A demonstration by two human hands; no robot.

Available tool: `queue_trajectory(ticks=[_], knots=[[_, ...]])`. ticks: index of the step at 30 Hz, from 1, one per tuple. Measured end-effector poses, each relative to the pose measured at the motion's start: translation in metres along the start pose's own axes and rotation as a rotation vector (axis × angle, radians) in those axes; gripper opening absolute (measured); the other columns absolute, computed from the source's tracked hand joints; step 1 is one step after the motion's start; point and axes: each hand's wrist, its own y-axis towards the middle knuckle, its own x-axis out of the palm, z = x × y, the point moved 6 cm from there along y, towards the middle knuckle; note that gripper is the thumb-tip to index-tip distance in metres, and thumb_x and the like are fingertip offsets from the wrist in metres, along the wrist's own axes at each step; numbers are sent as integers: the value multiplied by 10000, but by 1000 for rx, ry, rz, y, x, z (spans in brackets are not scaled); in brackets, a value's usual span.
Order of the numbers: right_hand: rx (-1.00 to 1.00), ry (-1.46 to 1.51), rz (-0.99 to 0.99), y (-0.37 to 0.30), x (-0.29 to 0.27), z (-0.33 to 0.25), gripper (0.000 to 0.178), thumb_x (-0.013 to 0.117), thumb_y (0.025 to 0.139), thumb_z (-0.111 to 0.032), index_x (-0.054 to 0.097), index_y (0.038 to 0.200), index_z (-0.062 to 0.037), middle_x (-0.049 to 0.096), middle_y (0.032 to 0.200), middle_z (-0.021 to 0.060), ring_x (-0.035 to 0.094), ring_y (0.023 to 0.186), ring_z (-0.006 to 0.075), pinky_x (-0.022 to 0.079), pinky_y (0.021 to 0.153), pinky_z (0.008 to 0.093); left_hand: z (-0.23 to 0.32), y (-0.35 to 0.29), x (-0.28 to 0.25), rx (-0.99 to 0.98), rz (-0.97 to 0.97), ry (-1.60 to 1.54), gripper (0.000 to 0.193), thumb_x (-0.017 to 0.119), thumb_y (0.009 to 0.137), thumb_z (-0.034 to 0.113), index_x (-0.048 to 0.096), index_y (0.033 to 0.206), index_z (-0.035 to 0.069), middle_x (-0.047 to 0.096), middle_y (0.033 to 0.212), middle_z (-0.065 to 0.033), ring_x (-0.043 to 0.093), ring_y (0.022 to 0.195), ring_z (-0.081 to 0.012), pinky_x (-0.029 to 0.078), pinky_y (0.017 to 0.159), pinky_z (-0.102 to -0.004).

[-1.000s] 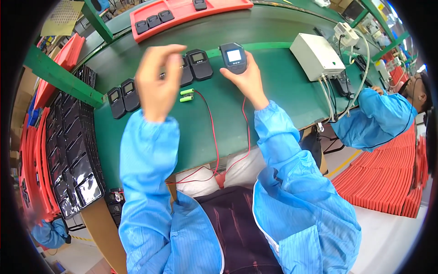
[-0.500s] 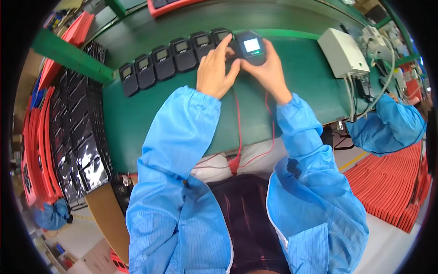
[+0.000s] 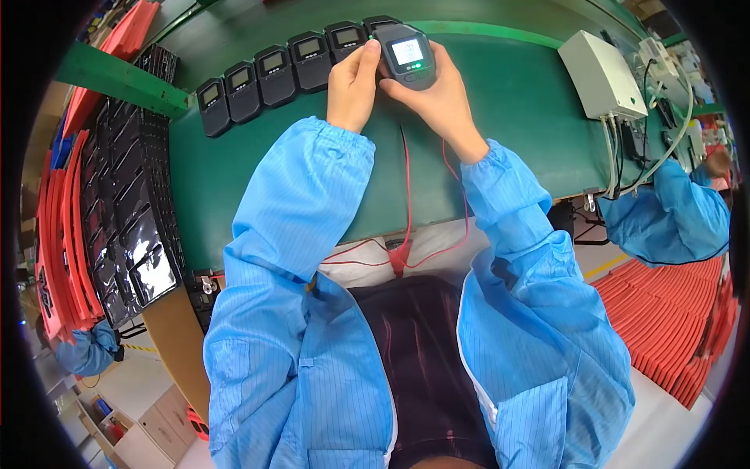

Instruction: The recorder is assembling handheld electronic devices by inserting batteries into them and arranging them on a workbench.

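Above the green bench top (image 3: 500, 117) I hold a dark grey handheld meter (image 3: 408, 72) with its screen lit white and a small green light below it. My right hand (image 3: 440, 100) wraps its right side and lower edge, thumb across the bottom. My left hand (image 3: 351, 87) is closed at the meter's left edge, thumb and finger against it; its other fingers are partly hidden. Just beyond and to the left stands a slanting row of several similar black meters (image 3: 273, 76), their screens unlit. Thin red wires (image 3: 407, 176) run from near my hands toward my lap.
A white box (image 3: 600, 74) with cables stands at the right of the bench. Stacked black plastic trays (image 3: 129, 211) and red trays (image 3: 66, 234) line the left. Red stacked pieces (image 3: 664, 313) lie at lower right, near another person's blue sleeve (image 3: 664, 211). A green post (image 3: 117, 82) juts in at left.
My left hand, spread beside the meter before, has closed in at its left edge. The meter has shifted slightly left, and its screen is clearer. The whole view has moved a little.
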Motion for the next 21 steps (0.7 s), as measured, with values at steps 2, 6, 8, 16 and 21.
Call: queue_trajectory(ticks=[2, 6, 8, 16, 21], knots=[[51, 38, 24, 0, -3, 6, 692, 829, 678, -245, 501, 1218, 39, 640, 1090, 135, 627, 990, 212, 496, 868, 323, -2, 3, 1, -6, -20, -14, 456, 455, 1003, 380, 598, 822, -13, 555, 677, -31, 461, 658, -87, 390, 600, -287], [53, -7, -23, 4, -4, 0, 672, 812, 680, -232, 495, 1209, 33, 648, 1062, 131, 638, 956, 218, 501, 849, 327, -5, 5, -3, 42, 69, -74, 475, 425, 1020, 370, 585, 801, -20, 554, 664, -7, 454, 638, -88, 366, 575, -270], [27, -41, -42, 3, -9, -8, 666, 806, 682, -227, 491, 1208, 32, 651, 1050, 130, 642, 945, 221, 502, 842, 329, 3, 1, -2, 95, 81, -8, 475, 408, 1028, 360, 589, 814, -24, 553, 682, -20, 448, 643, -86, 366, 566, -271], [164, 159, -180, -3, -4, 23, 685, 780, 698, -213, 438, 1243, 22, 590, 1136, 165, 598, 1015, 225, 485, 863, 352, 8, -8, 2, 374, 157, 251, 369, 431, 1008, 321, 621, 1087, 15, 635, 1066, -118, 582, 995, -246, 426, 888, -377], [-49, -28, 250, 13, -59, 43, 725, 769, 739, -206, 374, 1305, 14, 565, 1110, 146, 576, 992, 230, 482, 861, 347, 20, -15, 33, 567, 51, 760, 357, 470, 980, 315, 615, 1175, 53, 617, 1202, -99, 515, 1190, -275, 323, 1059, -443]])
